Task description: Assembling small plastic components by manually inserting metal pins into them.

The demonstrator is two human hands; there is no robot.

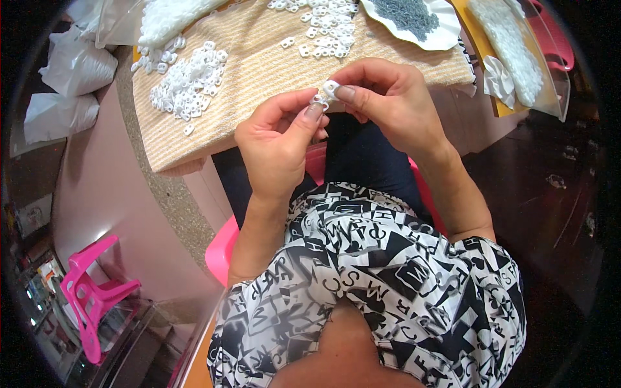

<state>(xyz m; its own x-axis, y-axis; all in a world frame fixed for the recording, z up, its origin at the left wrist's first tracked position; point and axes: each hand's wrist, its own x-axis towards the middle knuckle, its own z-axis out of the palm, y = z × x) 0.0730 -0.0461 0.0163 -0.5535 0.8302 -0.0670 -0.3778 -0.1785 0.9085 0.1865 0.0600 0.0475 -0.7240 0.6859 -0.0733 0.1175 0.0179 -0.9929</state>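
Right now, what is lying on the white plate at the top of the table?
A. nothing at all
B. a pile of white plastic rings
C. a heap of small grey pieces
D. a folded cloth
C: the white plate at the far edge of the table holds a heap of small grey pieces, while the white plastic pieces lie loose on the woven mat beside it.

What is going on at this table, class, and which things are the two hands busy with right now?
A seated person holds a small white plastic piece between both hands, the left hand and the right hand pinching it with their fingertips just over the table's edge. On the woven beige mat lie two loose heaps of similar white pieces. A white plate of small grey parts sits further back. A pink stool stands on the floor to the left.
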